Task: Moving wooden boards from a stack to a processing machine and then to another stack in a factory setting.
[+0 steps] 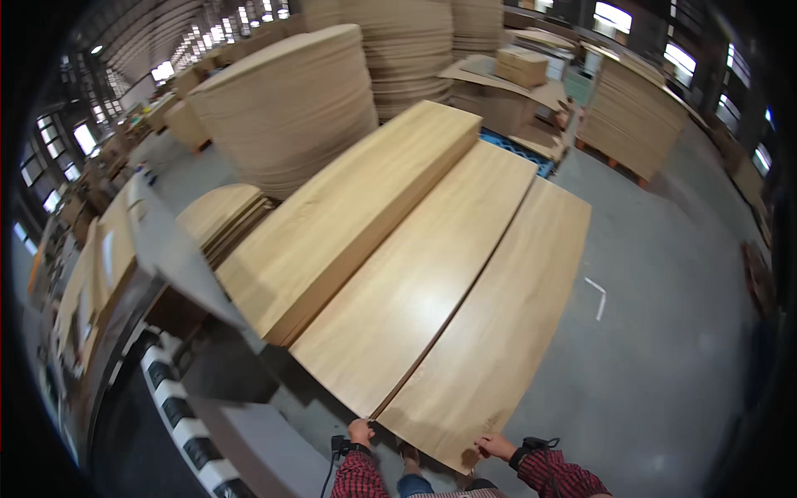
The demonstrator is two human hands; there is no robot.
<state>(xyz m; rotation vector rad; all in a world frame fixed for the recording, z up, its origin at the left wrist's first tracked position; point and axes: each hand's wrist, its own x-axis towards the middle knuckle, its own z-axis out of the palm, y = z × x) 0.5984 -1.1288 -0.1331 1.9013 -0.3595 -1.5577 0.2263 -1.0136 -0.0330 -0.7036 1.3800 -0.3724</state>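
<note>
A long, light wood-grain panel stretches away from me on the right of a stack. My left hand is closed at its near left corner, beside the dark gap that parts it from the middle panel. At the near right corner, my right hand has its fingers curled round the panel's edge. Both thumbs are near the top face; the fingertips underneath are hidden. Further left, a taller pile of the same panels rises above the middle one.
Tall stacks of curved boards stand behind on the left. A cardboard box sits beyond the panels, near a blue pallet. Another board stack is at the back right. A machine with a black-and-white striped edge lies at lower left.
</note>
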